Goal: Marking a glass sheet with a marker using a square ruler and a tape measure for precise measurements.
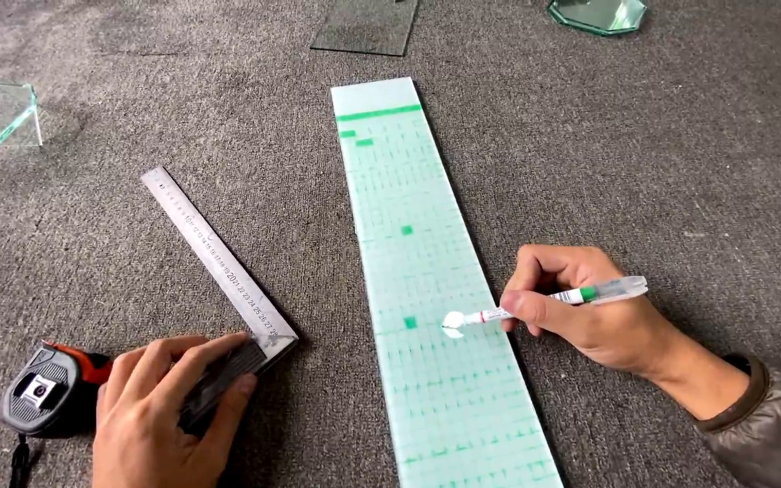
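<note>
We are pinching a white marker [549,301] in our right hand [589,312], its tip touching the long pale-green glass strip [427,271] just beyond our fingertips. Our left hand [160,407] is curling over a try square's [219,262] dark stock, hiding most of it. The tape measure [47,389] beside our knuckles is partly covered.

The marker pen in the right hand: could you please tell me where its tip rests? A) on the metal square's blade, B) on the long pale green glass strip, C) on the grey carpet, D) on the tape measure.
B: the right hand holds the marker pen with its white tip on the glass strip, near a green mark, apart from the metal square under the left hand.
</note>
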